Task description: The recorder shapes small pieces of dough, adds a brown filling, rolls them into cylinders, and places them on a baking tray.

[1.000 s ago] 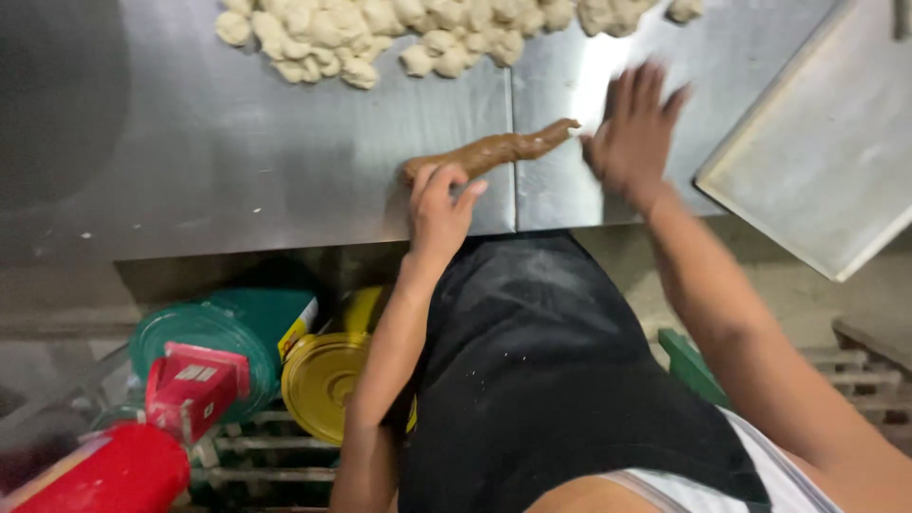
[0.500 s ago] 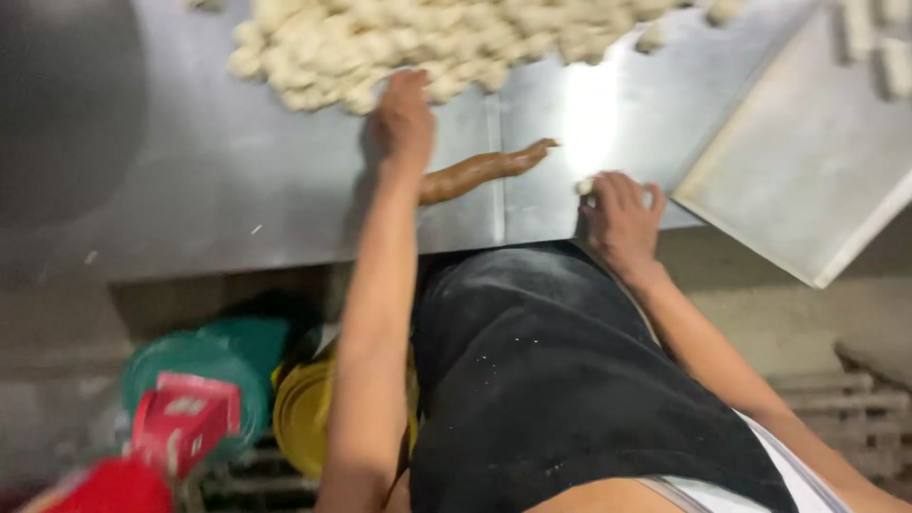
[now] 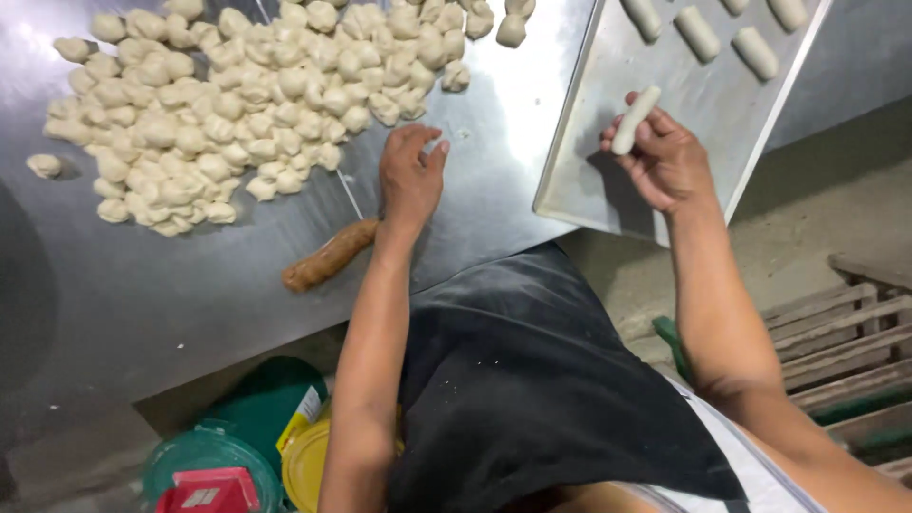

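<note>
Dozens of small dough lumps (image 3: 237,90) lie heaped on the steel worktop (image 3: 142,285) in the upper left of the frame. My left hand (image 3: 410,176) rests palm down on the worktop near the centre, fingers spread and gripping nothing, just right of the heap's lower edge. A brown stick (image 3: 330,255) lies on the worktop at lower left of that hand, beside my wrist. My right hand (image 3: 662,157), at upper right, pinches a rolled dough log (image 3: 635,120) between thumb and fingers, holding it above the metal tray (image 3: 589,180). More dough logs (image 3: 698,33) sit in a row at the tray's top edge. My black apron (image 3: 532,380) fills the lower middle, with lidded tubs (image 3: 228,456) at lower left.
</note>
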